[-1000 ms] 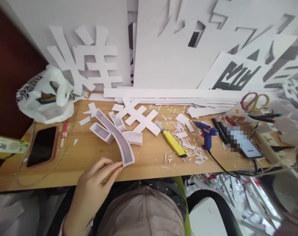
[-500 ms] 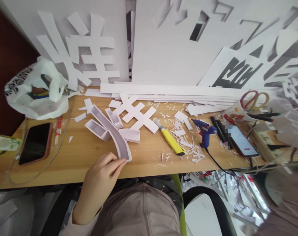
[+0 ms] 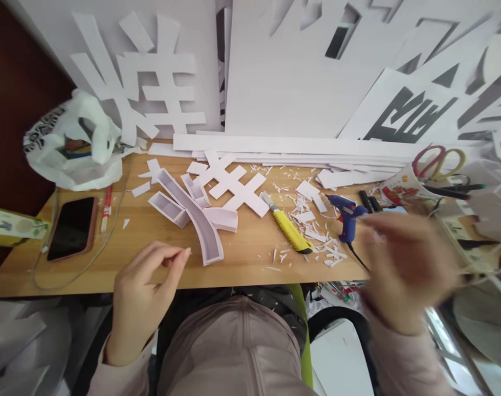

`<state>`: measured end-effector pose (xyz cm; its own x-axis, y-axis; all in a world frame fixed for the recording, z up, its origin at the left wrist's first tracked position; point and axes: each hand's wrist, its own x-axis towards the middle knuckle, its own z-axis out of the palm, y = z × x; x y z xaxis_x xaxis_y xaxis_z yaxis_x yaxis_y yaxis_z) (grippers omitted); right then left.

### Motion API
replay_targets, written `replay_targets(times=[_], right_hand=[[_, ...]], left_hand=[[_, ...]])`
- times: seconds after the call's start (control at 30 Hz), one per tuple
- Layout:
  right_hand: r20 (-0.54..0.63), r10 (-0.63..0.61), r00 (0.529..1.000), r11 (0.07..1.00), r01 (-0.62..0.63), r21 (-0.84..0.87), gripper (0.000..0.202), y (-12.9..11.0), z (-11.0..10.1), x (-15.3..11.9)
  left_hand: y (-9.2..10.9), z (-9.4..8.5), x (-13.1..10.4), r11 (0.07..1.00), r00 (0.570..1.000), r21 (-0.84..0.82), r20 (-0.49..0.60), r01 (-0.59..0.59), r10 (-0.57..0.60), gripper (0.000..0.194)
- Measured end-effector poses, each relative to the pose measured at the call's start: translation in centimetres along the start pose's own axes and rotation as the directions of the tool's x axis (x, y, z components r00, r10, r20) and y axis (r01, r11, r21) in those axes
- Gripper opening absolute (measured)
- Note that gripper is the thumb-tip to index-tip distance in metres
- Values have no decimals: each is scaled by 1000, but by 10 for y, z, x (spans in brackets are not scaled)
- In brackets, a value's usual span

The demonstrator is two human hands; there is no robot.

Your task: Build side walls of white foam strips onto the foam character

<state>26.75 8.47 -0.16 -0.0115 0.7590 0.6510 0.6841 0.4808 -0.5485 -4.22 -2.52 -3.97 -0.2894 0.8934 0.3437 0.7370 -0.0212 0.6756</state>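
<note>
My left hand (image 3: 147, 280) hovers over the table's front edge, with thumb and forefinger tips pinched together; whether anything tiny is between them I cannot make out. Just right of it lies a white foam-board character part with raised walls (image 3: 204, 234), apart from my fingers. A flat white cut-out (image 3: 238, 187) lies behind that part. My right hand (image 3: 411, 264) is smeared by motion at the right, near a blue hot glue gun (image 3: 348, 220), and its fingers cannot be made out. A yellow utility knife (image 3: 289, 228) lies between the cut-out and the glue gun.
White scraps (image 3: 306, 217) litter the table around the knife. A dark phone (image 3: 72, 228) and a plastic bag (image 3: 75, 165) are at the left. At the right stands a cup (image 3: 403, 187) with scissors (image 3: 438, 162). Long white strips (image 3: 275, 146) and foam boards (image 3: 283, 82) line the back.
My left hand has let go of the walled foam-board part and drawn back to the left. My right hand has come into view at the right. The view has shifted slightly.
</note>
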Motion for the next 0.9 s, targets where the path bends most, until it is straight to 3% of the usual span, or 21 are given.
replay_targets(times=[0.03, 0.07, 0.1, 0.17, 0.23, 0.3, 0.43, 0.53, 0.63, 0.73, 0.9], right_hand=[[189, -181, 965, 979, 158, 129, 14, -15, 14, -10], [307, -322, 895, 935, 250, 252, 17, -28, 28, -19], [356, -391, 848, 898, 266, 351, 20, -41, 43, -29], [382, -447, 809, 861, 273, 428, 16, -59, 68, -45], [407, -418, 812, 878, 246, 411, 16, -69, 85, -60], [422, -318, 849, 913, 155, 376, 18, -73, 97, -74], [386, -126, 914, 956, 7, 294, 21, -75, 113, -101], [433, -164, 887, 965, 52, 258, 24, -78, 117, -110], [559, -292, 776, 956, 240, 167, 25, -80, 109, -97], [637, -401, 658, 890, 443, 103, 23, -86, 100, -72], [809, -381, 448, 802, 595, 48, 18, -105, 103, -46]], left_hand=[[-4, 3, 1, 995, 996, -67, -22, 80, -81, 15], [-9, 9, 2, 975, 986, -153, -21, 163, -168, 18], [-15, 17, 4, 938, 970, -253, 9, 238, -244, 20], [-28, 34, 9, 866, 951, -395, 81, 306, -298, 27], [-39, 50, 13, 825, 949, -472, 121, 312, -291, 28], [-47, 60, 13, 777, 943, -535, 155, 330, -294, 30], [-55, 66, 7, 696, 934, -625, 201, 355, -296, 36], [-57, 66, 3, 687, 944, -649, 188, 327, -272, 37], [-60, 67, 4, 684, 953, -665, 180, 299, -242, 37], [-61, 67, 5, 685, 961, -675, 173, 274, -215, 40], [-62, 67, 4, 692, 969, -680, 154, 244, -191, 44]])
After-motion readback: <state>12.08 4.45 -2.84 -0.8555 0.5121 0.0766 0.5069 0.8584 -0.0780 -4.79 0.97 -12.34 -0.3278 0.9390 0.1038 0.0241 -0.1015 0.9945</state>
